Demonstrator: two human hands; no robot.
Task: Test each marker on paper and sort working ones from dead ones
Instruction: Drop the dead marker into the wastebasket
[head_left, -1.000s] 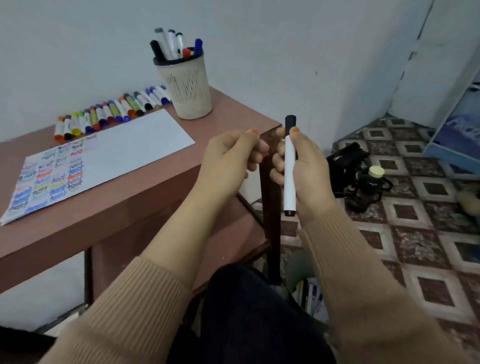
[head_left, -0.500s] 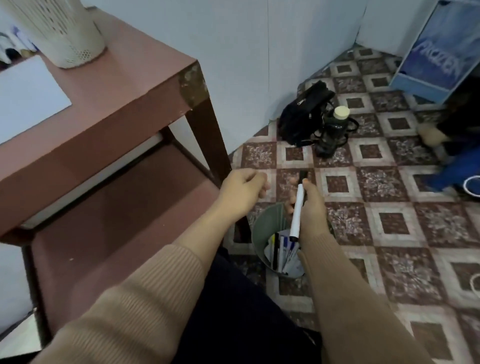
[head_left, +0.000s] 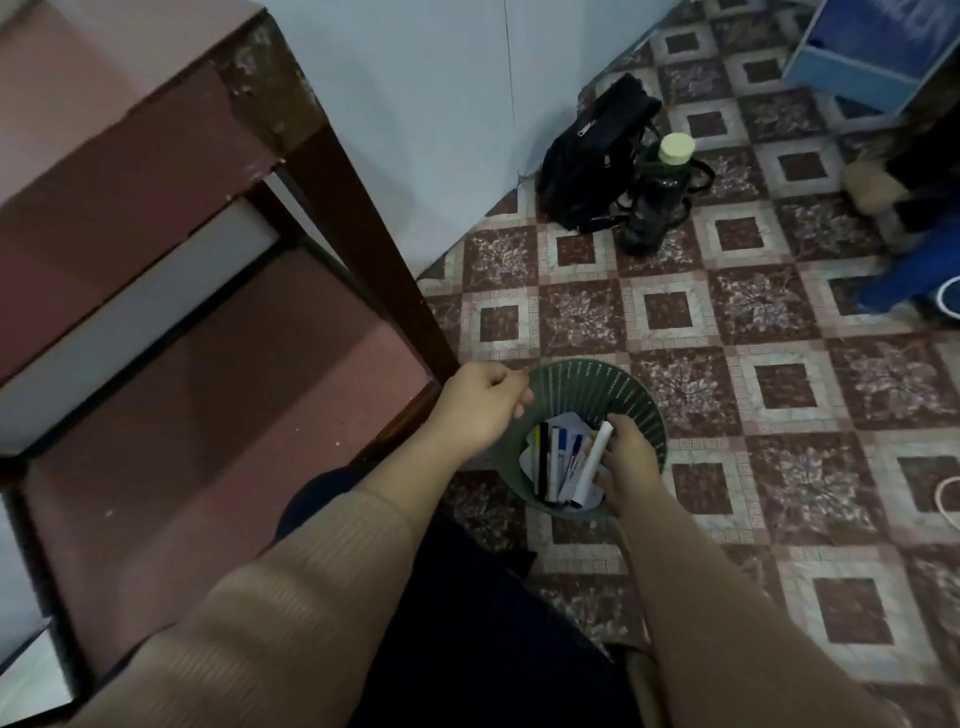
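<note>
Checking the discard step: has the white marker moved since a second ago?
Yes. The white marker went down from beside the table corner into the green bin.

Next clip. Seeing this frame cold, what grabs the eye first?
The right hand grips a white marker inside the green slatted bin on the tiled floor, above other markers lying in it. The left hand sits curled by the bin's left rim. Behind, a black bag and a dark bottle stand by the wall.
</note>
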